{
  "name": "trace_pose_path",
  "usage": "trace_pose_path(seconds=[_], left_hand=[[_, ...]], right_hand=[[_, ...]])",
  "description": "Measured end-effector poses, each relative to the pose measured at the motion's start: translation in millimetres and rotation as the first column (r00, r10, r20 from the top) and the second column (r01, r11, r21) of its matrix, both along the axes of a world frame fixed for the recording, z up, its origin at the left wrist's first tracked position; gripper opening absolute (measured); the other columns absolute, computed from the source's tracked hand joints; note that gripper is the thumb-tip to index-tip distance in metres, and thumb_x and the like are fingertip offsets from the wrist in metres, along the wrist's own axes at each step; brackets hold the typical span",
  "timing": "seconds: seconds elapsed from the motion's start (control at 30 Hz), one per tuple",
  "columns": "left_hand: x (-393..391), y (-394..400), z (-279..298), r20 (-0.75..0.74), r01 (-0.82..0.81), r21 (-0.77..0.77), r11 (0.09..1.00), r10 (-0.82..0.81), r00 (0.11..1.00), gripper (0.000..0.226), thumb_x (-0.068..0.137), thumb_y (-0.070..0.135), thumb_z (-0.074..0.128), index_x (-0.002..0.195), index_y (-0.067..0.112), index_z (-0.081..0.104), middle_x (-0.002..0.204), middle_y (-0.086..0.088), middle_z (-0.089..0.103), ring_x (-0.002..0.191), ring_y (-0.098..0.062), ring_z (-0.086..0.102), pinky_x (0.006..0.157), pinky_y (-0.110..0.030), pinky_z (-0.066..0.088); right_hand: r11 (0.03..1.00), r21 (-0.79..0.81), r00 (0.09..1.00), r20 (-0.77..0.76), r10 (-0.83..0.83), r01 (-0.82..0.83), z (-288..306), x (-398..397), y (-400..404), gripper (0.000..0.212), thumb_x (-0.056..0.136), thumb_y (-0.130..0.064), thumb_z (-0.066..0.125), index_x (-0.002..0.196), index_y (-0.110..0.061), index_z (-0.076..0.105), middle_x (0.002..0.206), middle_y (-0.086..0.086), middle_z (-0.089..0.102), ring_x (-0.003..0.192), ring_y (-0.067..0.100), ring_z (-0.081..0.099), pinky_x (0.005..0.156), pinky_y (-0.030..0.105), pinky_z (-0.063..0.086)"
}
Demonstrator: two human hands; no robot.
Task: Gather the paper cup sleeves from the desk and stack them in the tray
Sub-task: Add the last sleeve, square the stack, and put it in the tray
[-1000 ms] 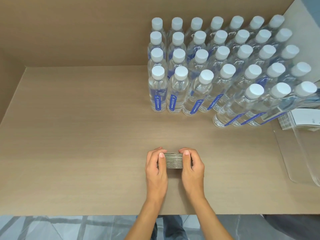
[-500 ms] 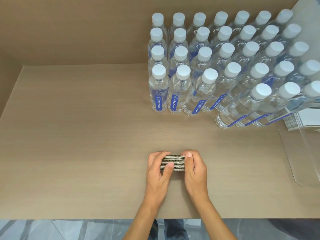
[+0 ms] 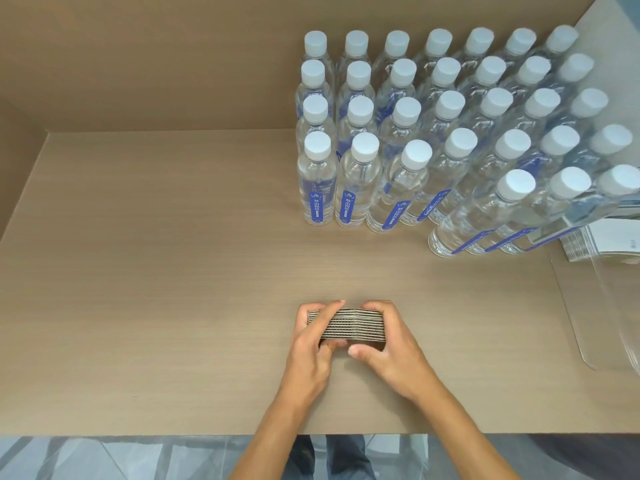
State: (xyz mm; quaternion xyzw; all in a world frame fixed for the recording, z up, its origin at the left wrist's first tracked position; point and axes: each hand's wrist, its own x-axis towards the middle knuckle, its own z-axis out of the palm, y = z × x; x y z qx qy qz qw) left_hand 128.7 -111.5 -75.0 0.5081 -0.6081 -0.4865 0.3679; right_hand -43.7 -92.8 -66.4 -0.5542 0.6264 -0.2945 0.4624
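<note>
A bundle of flattened cup sleeves (image 3: 351,325), its corrugated edges facing me, is held on the desk near the front edge. My left hand (image 3: 313,351) grips its left end, fingers curled over the top. My right hand (image 3: 389,348) clasps the right end, thumb under the front. A clear plastic tray (image 3: 585,327) sits at the right edge of the desk, apart from the hands. More white sleeves (image 3: 602,239) lie stacked at the tray's far end.
Rows of water bottles (image 3: 412,174) with white caps fill the back right of the desk (image 3: 156,271). Brown walls close off the back and left. The desk's front edge runs just below my wrists.
My hands have shifted their grip on the sleeve bundle: the left fingers now wrap over the top and the right thumb has slid under the front. The bundle is tilted slightly.
</note>
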Motion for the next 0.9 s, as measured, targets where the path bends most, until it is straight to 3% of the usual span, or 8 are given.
trace_pose_path(seconds=[0.1,0.23,0.3,0.47,0.57,0.67,0.8,0.9], left_hand=[[1,-1,6,0.029,0.027,-0.018,0.999,-0.026,0.999,0.078,0.075,-0.03,0.052,0.131,0.024,0.059,0.115,-0.002,0.05,0.11,0.0,0.056,0.085,-0.004,0.047],[3,-10,26,0.027,0.026,0.098,0.995,-0.029,0.999,0.07,0.077,-0.003,0.07,0.131,0.038,0.055,0.115,-0.003,0.057,0.106,-0.001,0.06,0.09,-0.01,0.046],[1,-11,40,-0.012,-0.054,0.228,0.972,0.058,0.998,0.075,0.069,0.007,0.076,0.135,0.036,0.054,0.117,0.0,0.065,0.106,-0.006,0.065,0.093,-0.019,0.05],[-19,3,73,-0.243,-0.19,0.476,0.859,0.336,0.91,0.071,0.06,0.008,0.087,0.12,0.031,0.055,0.092,0.004,0.081,0.08,-0.01,0.076,0.064,-0.019,0.057],[-36,15,92,-0.312,-0.187,0.549,0.815,0.407,0.859,0.061,0.062,0.016,0.089,0.115,0.018,0.059,0.101,-0.004,0.08,0.091,-0.017,0.077,0.07,-0.023,0.059],[-51,25,101,-0.32,-0.137,0.588,0.797,0.385,0.865,0.056,0.06,0.024,0.088,0.11,0.012,0.067,0.104,-0.009,0.08,0.096,-0.024,0.076,0.078,-0.033,0.056],[-73,24,105,-0.334,-0.093,0.62,0.779,0.37,0.867,0.063,0.053,0.024,0.087,0.111,0.011,0.066,0.101,-0.008,0.08,0.096,-0.025,0.075,0.083,-0.038,0.055],[-98,18,113,-0.371,-0.025,0.624,0.781,0.324,0.87,0.061,0.055,0.02,0.084,0.111,0.008,0.065,0.096,-0.007,0.081,0.087,-0.02,0.075,0.078,-0.034,0.055]], right_hand=[[0.999,-0.009,0.999,-0.032,0.033,-0.034,2,-5,-2,0.045,0.082,-0.021,0.071,0.11,-0.046,0.045,0.107,-0.018,0.061,0.102,0.001,0.058,0.08,0.008,0.041],[0.984,0.125,0.967,0.205,-0.15,0.127,17,-6,-8,0.046,0.071,-0.011,0.08,0.106,-0.031,0.06,0.101,-0.014,0.072,0.091,0.001,0.068,0.075,0.012,0.05],[0.961,0.181,0.896,0.359,-0.262,0.209,28,-7,-8,0.047,0.067,-0.005,0.083,0.107,-0.022,0.065,0.103,-0.007,0.076,0.094,0.007,0.072,0.077,0.019,0.054],[0.878,0.321,0.625,0.617,-0.479,0.356,57,-7,9,0.044,0.074,-0.002,0.078,0.115,0.0,0.063,0.11,0.023,0.074,0.102,0.035,0.071,0.091,0.049,0.056],[0.848,0.34,0.543,0.657,-0.523,0.406,74,-13,19,0.037,0.082,0.002,0.073,0.117,0.002,0.062,0.109,0.025,0.074,0.098,0.036,0.073,0.086,0.044,0.059],[0.827,0.33,0.511,0.664,-0.546,0.455,86,-23,26,0.033,0.085,0.0,0.071,0.116,0.003,0.062,0.109,0.026,0.073,0.099,0.037,0.072,0.083,0.042,0.059],[0.794,0.315,0.487,0.654,-0.579,0.52,102,-38,30,0.039,0.079,-0.008,0.076,0.113,0.003,0.062,0.11,0.028,0.072,0.101,0.038,0.073,0.08,0.038,0.059],[0.742,0.318,0.424,0.661,-0.619,0.59,116,-57,35,0.039,0.078,-0.009,0.078,0.112,0.002,0.063,0.11,0.027,0.073,0.103,0.039,0.072,0.082,0.038,0.059]])
